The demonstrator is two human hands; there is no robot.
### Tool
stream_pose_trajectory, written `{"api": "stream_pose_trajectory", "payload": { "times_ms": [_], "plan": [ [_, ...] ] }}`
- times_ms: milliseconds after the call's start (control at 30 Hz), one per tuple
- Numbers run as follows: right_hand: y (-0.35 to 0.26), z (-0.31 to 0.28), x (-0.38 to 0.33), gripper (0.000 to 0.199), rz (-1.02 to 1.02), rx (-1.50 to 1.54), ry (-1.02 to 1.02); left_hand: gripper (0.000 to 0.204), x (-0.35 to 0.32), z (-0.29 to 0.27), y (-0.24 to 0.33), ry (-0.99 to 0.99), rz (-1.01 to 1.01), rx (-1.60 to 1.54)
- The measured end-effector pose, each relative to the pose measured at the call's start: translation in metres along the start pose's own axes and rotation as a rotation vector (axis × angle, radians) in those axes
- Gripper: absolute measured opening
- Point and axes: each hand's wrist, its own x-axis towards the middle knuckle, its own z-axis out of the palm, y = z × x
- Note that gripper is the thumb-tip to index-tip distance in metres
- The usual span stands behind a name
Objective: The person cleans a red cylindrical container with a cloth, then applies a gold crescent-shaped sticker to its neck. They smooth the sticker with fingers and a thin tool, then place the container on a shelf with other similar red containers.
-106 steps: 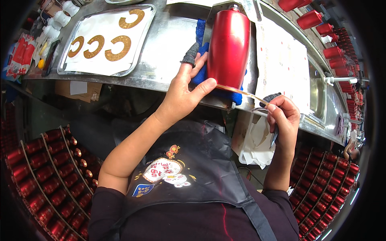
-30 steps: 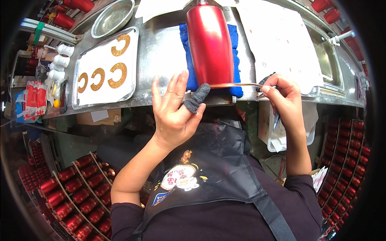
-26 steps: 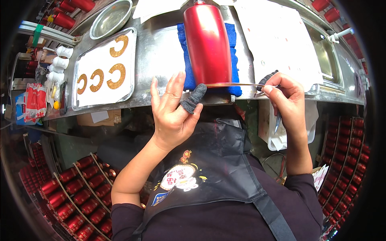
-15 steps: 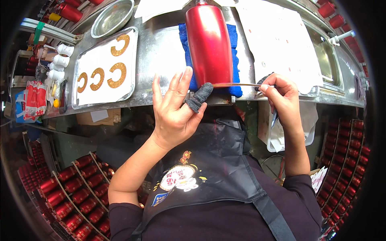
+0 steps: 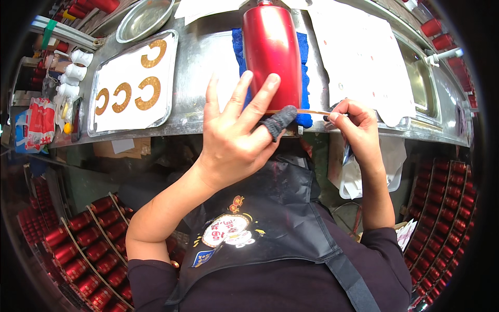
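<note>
In the upper centre, the strip (image 5: 313, 112) at the bottle (image 5: 273, 49) base is best held taut, the right hand (image 5: 358, 132) pinching its end, the left hand (image 5: 235, 136) splayed with 1 covered finger on it.

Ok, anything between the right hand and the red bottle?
The thin golden strip spans that gap, and the left hand partly covers the near end of the red bottle. Nothing else visible blocks the way.

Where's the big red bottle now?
The bottle lies on the blue cloth, upper centre of the head view, its near end by the left hand.
</note>
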Motion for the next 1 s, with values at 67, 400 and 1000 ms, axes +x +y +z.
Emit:
{"api": "stream_pose_trajectory", "payload": {
  "times_ms": [67, 400, 1000],
  "plan": [
    [0.003, 0.002, 0.002, 0.006, -0.017, -0.006, -0.008, 0.021, 0.007, 0.005, 0.004, -0.018, 0.027, 0.012],
    [-0.012, 0.015, -0.004, 0.008, 0.084, 0.114, -0.069, 0.064, -0.007, 0.027, -0.013, 0.159, -0.239, -0.309],
    [-0.015, 0.009, 0.0, 0.008, -0.016, 0.066, -0.037, 0.038, -0.04, 0.014, -0.013, 0.042, -0.108, -0.17]
  ]
}}
